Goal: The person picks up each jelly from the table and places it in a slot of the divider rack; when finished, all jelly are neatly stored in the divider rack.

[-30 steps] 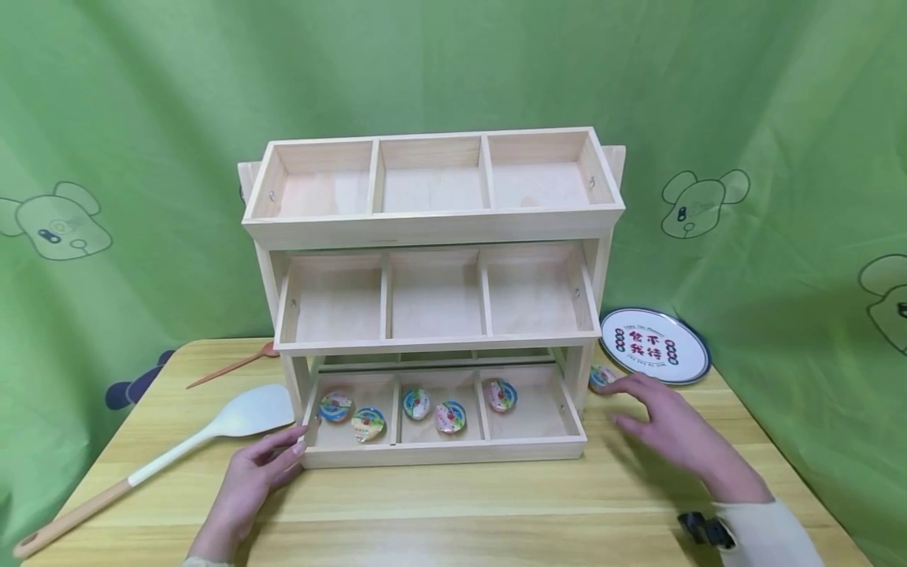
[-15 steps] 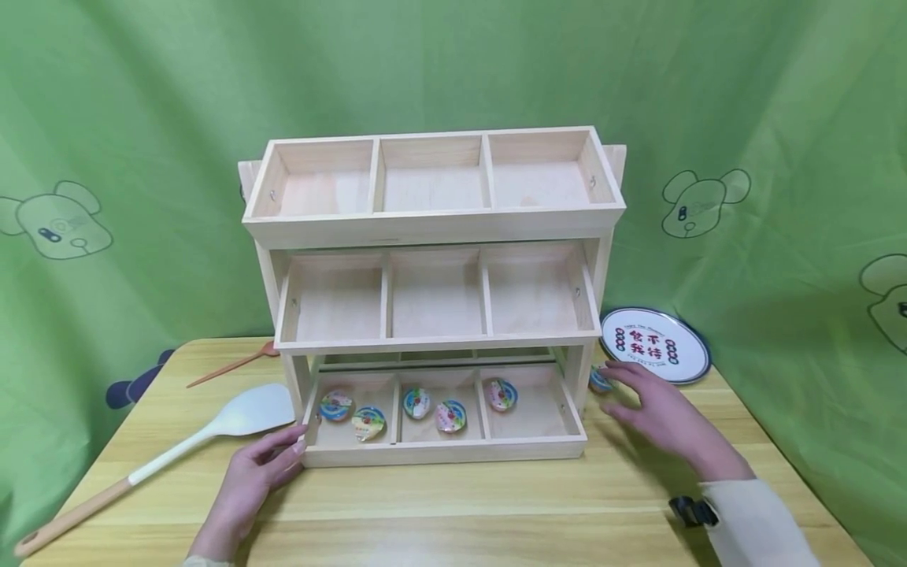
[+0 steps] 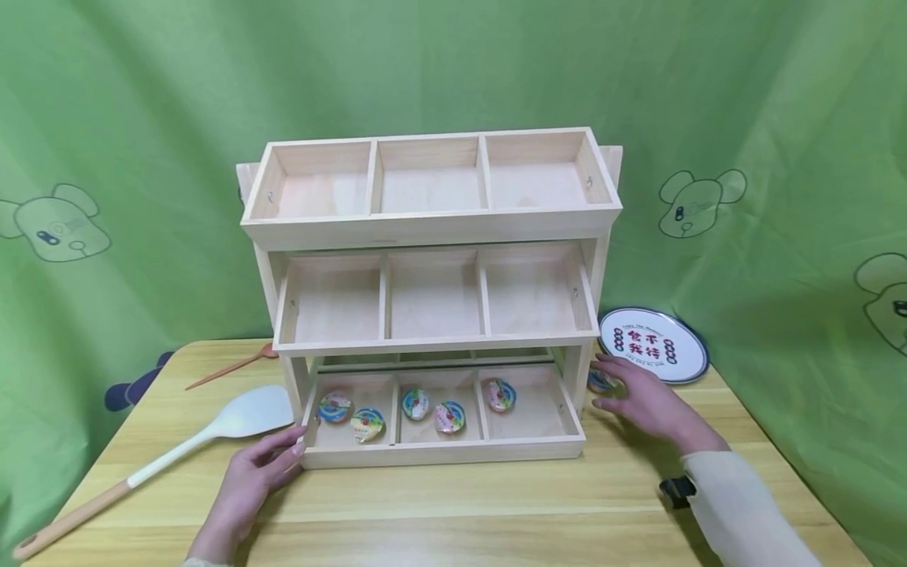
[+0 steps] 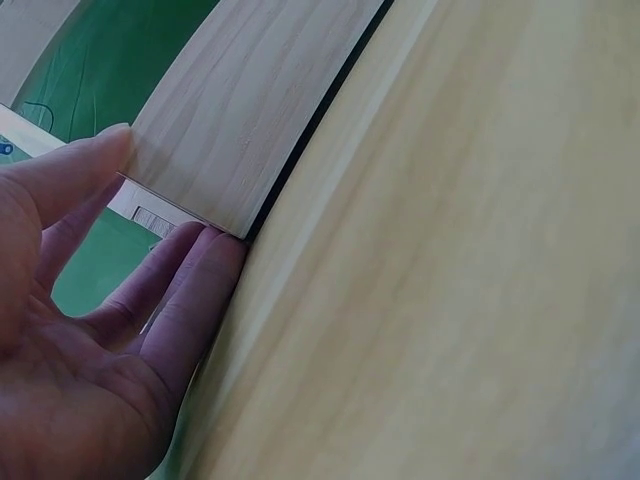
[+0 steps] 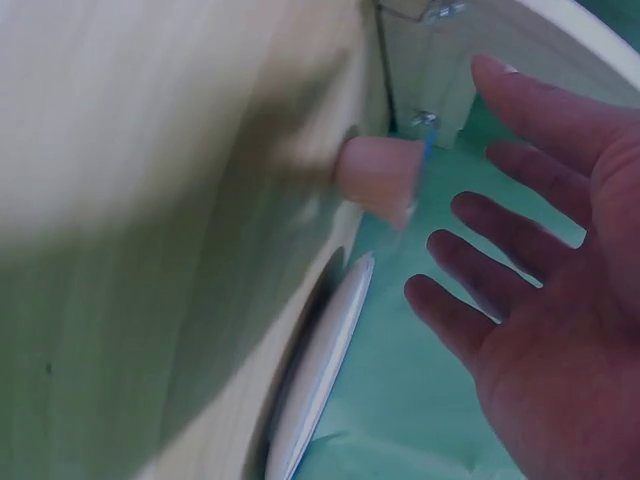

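A three-tier light wood rack (image 3: pixel 432 228) stands on the table. Its bottom tray (image 3: pixel 439 457) holds several small jelly cups with printed foil lids, among them a yellow-lidded cup (image 3: pixel 368 424) in the left compartment. My left hand (image 3: pixel 248 476) touches the tray's front left corner, its fingers fairly straight along the end in the left wrist view. At the rack's right side, my right hand (image 3: pixel 648 402) is spread around a separate jelly cup (image 5: pixel 385 175). In the right wrist view, the cup stands upright on the table, apart from my extended fingers and thumb.
An oval plate (image 3: pixel 655 346) with red characters lies behind my right hand. On the left are a white spatula (image 3: pixel 248 413) with a wooden handle and a thin reddish-brown spoon (image 3: pixel 230 366). The rack's middle tier (image 3: pixel 434 346) overhangs the bottom tray. A green curtain hangs behind.
My right hand has moved slightly left toward the rack, and its fingers have come over the lone jelly cup. My left hand stays at the tray corner.
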A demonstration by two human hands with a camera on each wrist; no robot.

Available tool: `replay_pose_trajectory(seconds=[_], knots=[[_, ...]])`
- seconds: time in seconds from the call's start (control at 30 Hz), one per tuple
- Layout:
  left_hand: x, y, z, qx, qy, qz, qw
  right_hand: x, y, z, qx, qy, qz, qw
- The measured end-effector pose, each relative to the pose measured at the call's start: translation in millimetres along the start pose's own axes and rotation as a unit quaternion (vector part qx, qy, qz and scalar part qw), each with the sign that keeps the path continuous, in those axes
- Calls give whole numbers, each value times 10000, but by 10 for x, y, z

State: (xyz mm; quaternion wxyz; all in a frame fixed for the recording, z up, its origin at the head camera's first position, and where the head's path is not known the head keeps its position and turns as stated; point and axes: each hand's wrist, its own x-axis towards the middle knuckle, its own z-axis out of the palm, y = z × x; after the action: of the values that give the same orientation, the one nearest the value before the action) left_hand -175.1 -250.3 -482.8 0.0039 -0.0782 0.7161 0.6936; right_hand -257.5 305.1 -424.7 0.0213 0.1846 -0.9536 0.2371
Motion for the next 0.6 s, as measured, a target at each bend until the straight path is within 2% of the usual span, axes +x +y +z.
replay_pose_trajectory(seconds=[0.37, 0.6], knots=[[-13, -15, 3, 1, 73, 134, 9999, 180, 153, 69, -291, -131, -134, 9994], [-12, -11, 7, 20, 21, 157, 9999, 227, 224, 109, -462, -174, -144, 9987]])
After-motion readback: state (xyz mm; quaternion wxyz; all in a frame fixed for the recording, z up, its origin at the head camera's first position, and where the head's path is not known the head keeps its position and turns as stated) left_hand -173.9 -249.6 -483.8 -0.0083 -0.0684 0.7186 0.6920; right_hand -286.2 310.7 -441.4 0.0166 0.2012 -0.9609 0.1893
